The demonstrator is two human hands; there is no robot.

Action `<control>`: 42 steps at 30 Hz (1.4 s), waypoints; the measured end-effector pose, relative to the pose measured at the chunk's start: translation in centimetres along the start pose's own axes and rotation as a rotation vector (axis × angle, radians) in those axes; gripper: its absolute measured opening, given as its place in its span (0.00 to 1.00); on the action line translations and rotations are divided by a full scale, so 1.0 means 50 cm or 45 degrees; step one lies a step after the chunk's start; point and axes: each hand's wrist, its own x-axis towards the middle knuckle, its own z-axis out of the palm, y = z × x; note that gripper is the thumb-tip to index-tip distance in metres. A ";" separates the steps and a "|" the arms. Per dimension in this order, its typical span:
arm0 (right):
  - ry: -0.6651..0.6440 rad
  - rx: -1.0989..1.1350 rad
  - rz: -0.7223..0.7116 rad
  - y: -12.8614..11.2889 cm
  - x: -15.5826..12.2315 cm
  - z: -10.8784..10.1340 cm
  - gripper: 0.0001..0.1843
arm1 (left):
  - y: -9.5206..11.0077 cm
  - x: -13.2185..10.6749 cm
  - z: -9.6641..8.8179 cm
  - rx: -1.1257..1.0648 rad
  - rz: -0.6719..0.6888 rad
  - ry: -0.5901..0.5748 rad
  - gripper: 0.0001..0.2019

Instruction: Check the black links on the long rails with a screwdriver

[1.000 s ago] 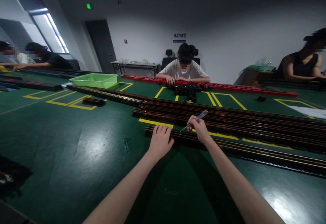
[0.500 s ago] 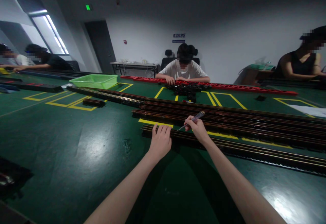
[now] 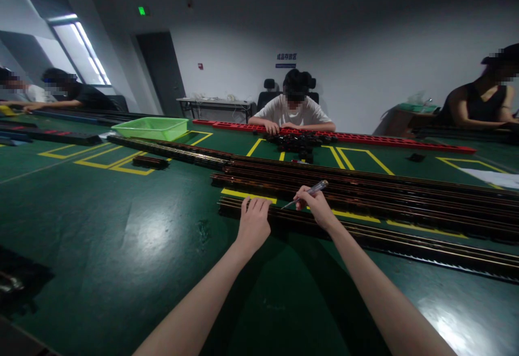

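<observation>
My right hand (image 3: 314, 205) pinches a slim screwdriver (image 3: 318, 187) with a translucent handle. Its shaft slants down to the left, and the tip meets the top of the nearest long dark rail (image 3: 389, 240), a strip with thin brass-coloured lines along it. Close to the rail's left end, my left hand (image 3: 254, 223) is closed over it, fingers bent across the far side and thumb hidden. Just behind lies a bundle of similar dark rails (image 3: 365, 188). What the tip touches on the rail is too small to make out.
A light green basket (image 3: 150, 129) stands behind, left of the rails. A short dark piece (image 3: 150, 162) lies before it. Across the green table (image 3: 101, 226), a co-worker (image 3: 292, 110) sits at a long red strip (image 3: 385, 140) and a pile of black parts (image 3: 298, 142).
The nearest rail has shifted slightly left, its end showing farther past my left hand, which has moved a little left too. The screwdriver tip stays at almost the same place in view.
</observation>
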 end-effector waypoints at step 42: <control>0.171 0.063 -0.029 0.009 0.006 -0.009 0.09 | -0.004 -0.004 0.006 -0.025 0.124 -0.084 0.15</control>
